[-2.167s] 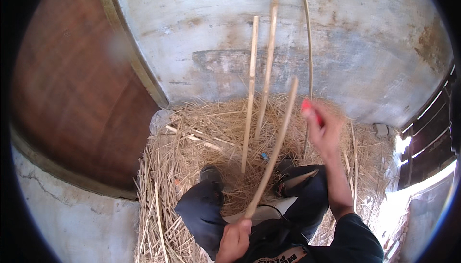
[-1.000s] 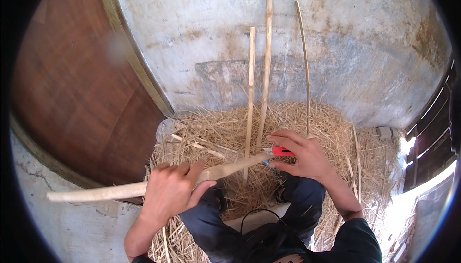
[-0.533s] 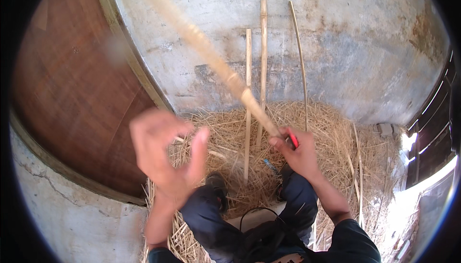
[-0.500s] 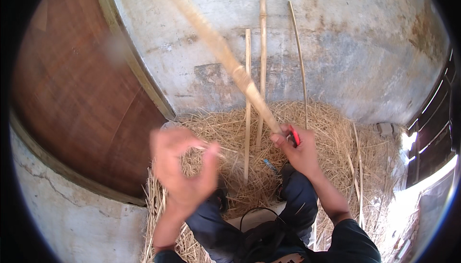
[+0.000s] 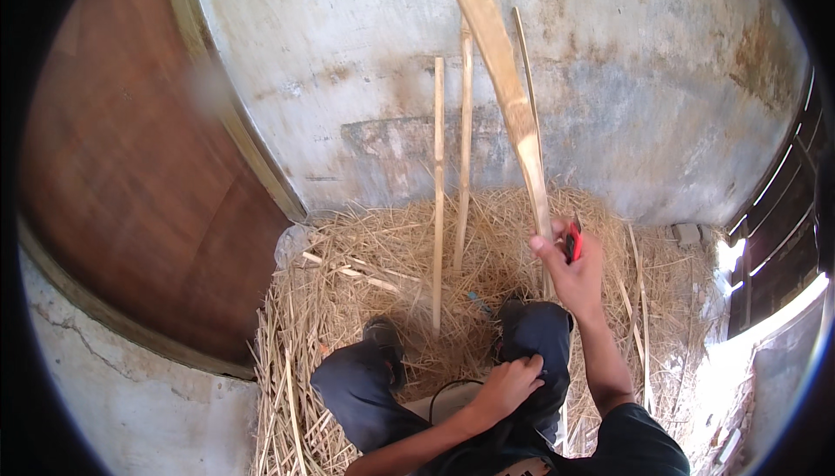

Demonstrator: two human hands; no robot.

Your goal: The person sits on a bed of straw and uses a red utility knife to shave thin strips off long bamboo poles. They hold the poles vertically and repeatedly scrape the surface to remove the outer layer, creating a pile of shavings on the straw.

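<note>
My right hand [image 5: 577,272] is closed round the lower end of a long bamboo strip [image 5: 507,85]. The strip rises up and to the left past the top edge of the view, with a node partway along. In the same hand is a small red and black tool [image 5: 573,241] with a dark pointed tip, much like a utility knife. My left hand [image 5: 511,387] rests at my right knee with curled fingers. Whatever those fingers pinch, if anything, is too small to make out.
Two bamboo strips [image 5: 438,172] [image 5: 464,154] and a thinner one [image 5: 527,67] lean on the stained wall [image 5: 365,59]. Straw-like shavings [image 5: 348,302] cover the floor round my feet. A brown door panel [image 5: 130,172] stands left, dark slats [image 5: 774,224] right.
My left hand has dropped from beside the strip to my right knee. My right hand has shifted right, and the bamboo strip in it now stands more upright.
</note>
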